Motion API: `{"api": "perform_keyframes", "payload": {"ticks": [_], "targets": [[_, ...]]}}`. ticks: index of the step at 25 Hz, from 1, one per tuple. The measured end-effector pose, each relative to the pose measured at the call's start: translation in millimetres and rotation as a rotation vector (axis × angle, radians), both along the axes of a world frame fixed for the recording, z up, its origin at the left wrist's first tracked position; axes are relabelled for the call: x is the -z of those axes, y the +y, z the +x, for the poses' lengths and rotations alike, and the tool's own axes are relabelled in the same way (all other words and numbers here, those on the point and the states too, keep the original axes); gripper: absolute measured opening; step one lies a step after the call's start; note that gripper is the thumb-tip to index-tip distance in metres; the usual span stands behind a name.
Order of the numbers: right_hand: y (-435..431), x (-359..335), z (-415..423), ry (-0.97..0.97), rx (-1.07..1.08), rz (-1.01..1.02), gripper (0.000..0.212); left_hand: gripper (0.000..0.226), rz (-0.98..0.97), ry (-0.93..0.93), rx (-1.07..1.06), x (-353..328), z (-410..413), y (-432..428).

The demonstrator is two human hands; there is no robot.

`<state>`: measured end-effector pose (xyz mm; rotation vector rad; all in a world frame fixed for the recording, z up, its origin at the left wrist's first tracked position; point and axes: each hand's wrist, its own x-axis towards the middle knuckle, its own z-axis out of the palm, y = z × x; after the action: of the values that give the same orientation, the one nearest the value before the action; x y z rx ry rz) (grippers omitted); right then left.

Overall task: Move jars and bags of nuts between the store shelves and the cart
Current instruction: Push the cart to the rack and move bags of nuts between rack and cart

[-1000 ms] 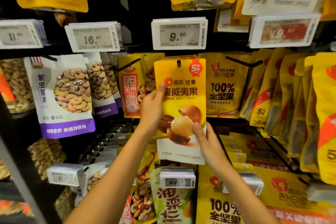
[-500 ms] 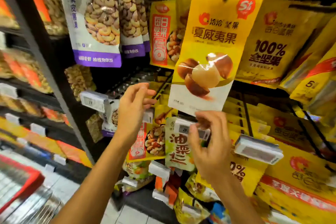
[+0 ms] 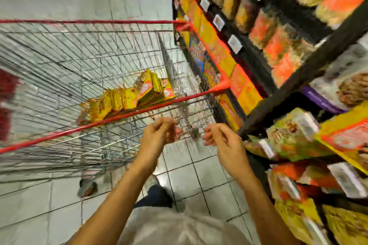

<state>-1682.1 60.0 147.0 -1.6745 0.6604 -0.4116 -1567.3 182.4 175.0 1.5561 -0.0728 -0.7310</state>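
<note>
Both hands empty, fingers loosely curled, left hand (image 3: 159, 132) & right hand (image 3: 223, 137) near the cart (image 3: 111, 120) rim; yellow nut bags (image 3: 127, 97) lie inside cart, shelves (image 3: 298, 77) at right, frame blurred.

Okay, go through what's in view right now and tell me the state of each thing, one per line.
left hand: fingers loosely curled, holding nothing, just outside the cart's near rim
right hand: fingers loosely curled, holding nothing
cart: beside the shelves, yellow bags lying in it
yellow bags: heaped on the cart's floor, blurred
shelves: stocked with packets, price tags along their edges
</note>
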Motion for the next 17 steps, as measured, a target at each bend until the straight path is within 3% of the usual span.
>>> {"api": "perform_keyframes", "payload": {"ticks": [6, 10, 15, 17], "targets": [[57.6, -10.5, 174.6, -0.002, -0.243, 0.029, 0.026, 0.019, 0.033, 0.029, -0.325, 3.3, 151.8, 101.6], [59.8, -17.2, 277.2, 0.114, -0.521, 0.007, 0.019, 0.019, 0.076, 0.126, -0.325, 19.3, 228.6, 124.6], [37.7, 66.0, 437.7, 0.443, -0.795, -0.27, 0.024, 0.025, 0.223, 0.429, -0.299, 93.8, 316.0, 122.1], [39.6, 112.0, 487.2, 0.534, -0.845, -0.372, 0.025, 0.031, 0.257, 0.557, -0.397, 132.6, 341.0, 122.3]]}}
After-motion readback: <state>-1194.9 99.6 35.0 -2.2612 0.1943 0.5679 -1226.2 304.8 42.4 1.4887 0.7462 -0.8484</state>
